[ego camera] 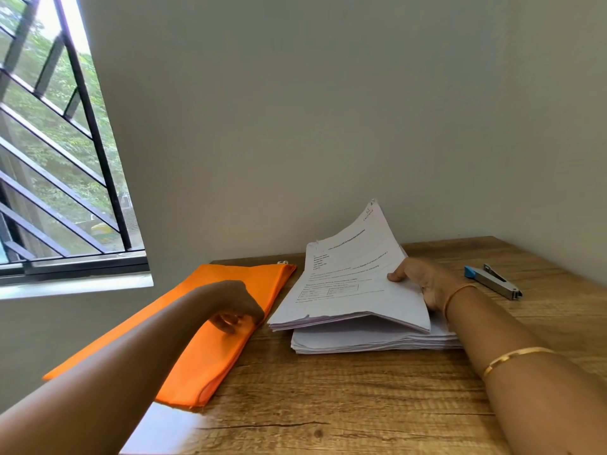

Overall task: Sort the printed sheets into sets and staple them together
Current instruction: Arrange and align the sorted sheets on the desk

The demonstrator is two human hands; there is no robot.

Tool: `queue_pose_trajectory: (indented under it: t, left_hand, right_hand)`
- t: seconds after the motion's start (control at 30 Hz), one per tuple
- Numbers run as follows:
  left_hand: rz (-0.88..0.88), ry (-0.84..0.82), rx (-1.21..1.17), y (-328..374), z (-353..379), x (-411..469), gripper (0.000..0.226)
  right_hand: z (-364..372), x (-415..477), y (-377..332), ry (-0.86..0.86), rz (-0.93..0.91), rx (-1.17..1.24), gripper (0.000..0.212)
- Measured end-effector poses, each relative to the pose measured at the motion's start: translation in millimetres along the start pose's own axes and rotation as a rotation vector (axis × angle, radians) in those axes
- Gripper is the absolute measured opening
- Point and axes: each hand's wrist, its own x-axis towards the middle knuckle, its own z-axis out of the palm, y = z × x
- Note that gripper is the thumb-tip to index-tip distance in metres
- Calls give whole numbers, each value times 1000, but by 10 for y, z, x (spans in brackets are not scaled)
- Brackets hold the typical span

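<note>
A thick stack of printed sheets [371,339] lies on the wooden table [328,405]. My right hand [423,284] grips the right edge of an upper bundle of sheets [348,284] and lifts it off the stack, thumb on top and fingers underneath. The bundle's far corner curls up towards the wall. My left hand [236,307] hovers over the right part of an orange fabric pouch [210,326], left of the stack, fingers loosely curled and holding nothing. A silver stapler with a blue end [492,280] lies to the right of the stack.
A grey wall stands just behind the table. A barred window [59,159] is at the left. The orange pouch hangs over the table's left edge. Bare wood lies in front of the stack and around the stapler.
</note>
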Motion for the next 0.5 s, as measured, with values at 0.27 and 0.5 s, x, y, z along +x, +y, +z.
queue_pose_trajectory:
  t: [0.27, 0.5]
  left_hand:
    - [-16, 10, 123, 159, 95, 15, 10]
    - [-5, 6, 165, 193, 95, -39, 12]
  right_hand:
    - [3, -36, -4, 3, 21, -13, 16]
    - [14, -93, -20, 32, 18, 15, 26]
